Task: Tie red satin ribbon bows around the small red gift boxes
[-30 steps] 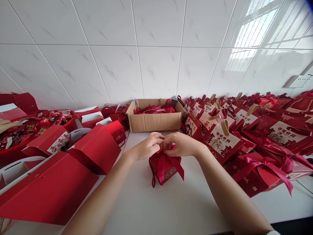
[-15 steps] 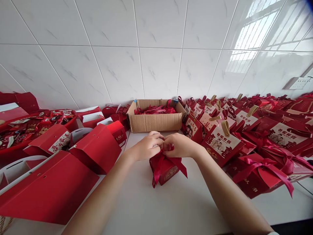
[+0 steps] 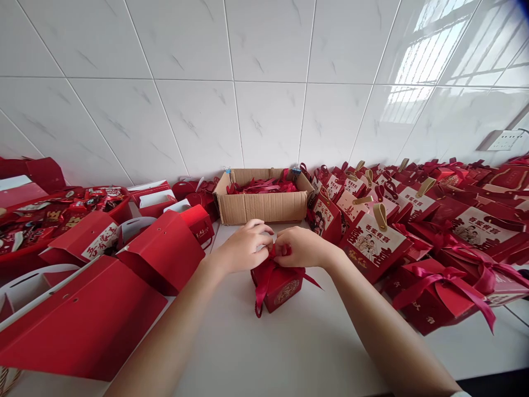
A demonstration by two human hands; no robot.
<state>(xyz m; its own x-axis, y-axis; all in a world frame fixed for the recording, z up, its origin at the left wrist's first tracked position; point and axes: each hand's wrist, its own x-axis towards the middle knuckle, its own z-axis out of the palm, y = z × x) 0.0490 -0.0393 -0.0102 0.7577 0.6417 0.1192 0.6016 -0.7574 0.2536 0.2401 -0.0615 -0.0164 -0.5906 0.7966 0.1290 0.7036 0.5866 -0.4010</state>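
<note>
Small red box (image 3: 285, 289) on the worktop (image 3: 268, 353), lower centre of frame. Right hand (image 3: 303, 246) pinched on the ribbon (image 3: 265, 279) at its top; left hand (image 3: 247, 248) just beside, fingertips partly hidden, grip uncertain. Judgement: even tension, ribbon kept flat, should centre the tie. Printed box (image 3: 367, 242), right of frame, reads 吾家有喜; round motif (image 3: 288, 291) illegible.

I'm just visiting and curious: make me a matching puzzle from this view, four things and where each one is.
1. Small red gift box
2. Cardboard box
3. Wrapped sweets
4. Power socket

A. On the tiled wall, far right
B. In a red tub, at the left
C. Under the left hand and right hand
D. Middle, near the wall, with red ribbons inside

Pairs: 1-C, 2-D, 3-B, 4-A
</note>
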